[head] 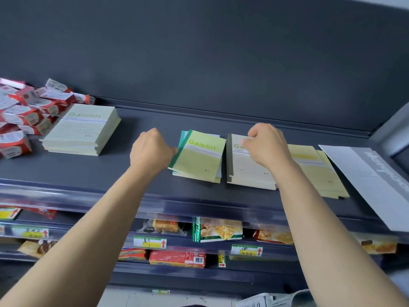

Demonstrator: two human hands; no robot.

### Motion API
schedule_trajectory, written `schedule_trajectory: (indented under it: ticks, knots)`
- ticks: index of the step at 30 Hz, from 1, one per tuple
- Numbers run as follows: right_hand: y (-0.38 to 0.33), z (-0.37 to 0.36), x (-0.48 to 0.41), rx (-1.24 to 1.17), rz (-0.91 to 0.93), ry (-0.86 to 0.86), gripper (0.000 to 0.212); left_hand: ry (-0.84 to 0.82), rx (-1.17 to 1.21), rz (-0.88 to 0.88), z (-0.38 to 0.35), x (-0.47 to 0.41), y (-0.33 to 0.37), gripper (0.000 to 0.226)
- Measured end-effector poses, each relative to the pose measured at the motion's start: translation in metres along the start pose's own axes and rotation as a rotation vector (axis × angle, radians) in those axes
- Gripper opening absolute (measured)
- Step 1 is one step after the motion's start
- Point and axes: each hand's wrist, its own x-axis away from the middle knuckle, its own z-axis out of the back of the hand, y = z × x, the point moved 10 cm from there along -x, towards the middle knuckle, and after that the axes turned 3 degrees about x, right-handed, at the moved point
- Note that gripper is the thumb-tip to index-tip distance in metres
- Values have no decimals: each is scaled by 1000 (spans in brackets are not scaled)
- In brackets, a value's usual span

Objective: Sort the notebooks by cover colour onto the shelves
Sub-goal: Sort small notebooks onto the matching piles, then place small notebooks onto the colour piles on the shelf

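Note:
On the dark grey shelf (132, 169) lie several piles of "Gambit" notebooks. A pale green pile (81, 129) sits at the left. In the middle, my left hand (150, 151) grips the left edge of a small pile topped by a yellow-green notebook (199, 158), with teal covers showing beneath. Beside it lies a cream-covered pile (247, 171); my right hand (265, 145) rests on its top with curled fingers pinching the cover. A yellow pile (316, 171) lies to the right, partly hidden by my right forearm.
Red and white packets (24, 114) are heaped at the shelf's far left. A grey sheet (371, 180) overhangs the shelf's right end. Lower shelves (199, 244) hold snack packs and yellow price tags. A white basket (272, 300) shows at the bottom.

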Motion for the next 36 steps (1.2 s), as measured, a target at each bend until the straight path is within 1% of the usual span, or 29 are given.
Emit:
schedule_trajectory:
  ticks: [1,2,4,6,10,12,14,15,17,19,22,26,29,31,33,36]
  knots:
    - [-17,-1,-1,-46,40,0,27,40,10,-7,12,-3,-4,32]
    - [-36,-4,-1,-81,76,-2,29,77,17,-14,25,-7,-9,29]
    - [-74,-14,-1,-142,136,-22,28,143,39,-20,51,-16,-25,27]
    - [-113,-32,-2,-200,195,-52,28,180,79,12,75,-24,-47,30]
    - [-193,-82,2,-273,285,-196,35,248,70,83,117,-36,-95,35]
    - [-226,-107,3,-305,298,-284,44,287,86,120,138,-42,-119,32]
    - [-250,-130,3,-323,269,-369,54,309,98,169,153,-46,-144,27]
    - [-258,-142,3,-336,235,-410,56,315,100,187,160,-49,-155,24]
    - [-272,-161,3,-365,186,-484,53,322,103,210,169,-53,-174,17]
    - [-285,-177,6,-389,186,-539,44,306,109,224,173,-57,-188,10]
    - [-296,-190,9,-428,194,-558,40,251,139,214,172,-66,-200,14]
    - [-291,-196,3,-423,92,-581,16,161,123,185,164,-76,-202,20]
    - [-282,-196,-3,-451,6,-590,14,69,87,164,154,-80,-196,22]
    - [-275,-193,-8,-463,-26,-567,19,-11,79,168,143,-81,-194,26]
    - [-265,-186,-15,-468,-50,-500,21,-63,75,181,135,-83,-194,34]
    - [-254,-173,-23,-569,-76,-395,22,-104,71,222,125,-87,-200,40]
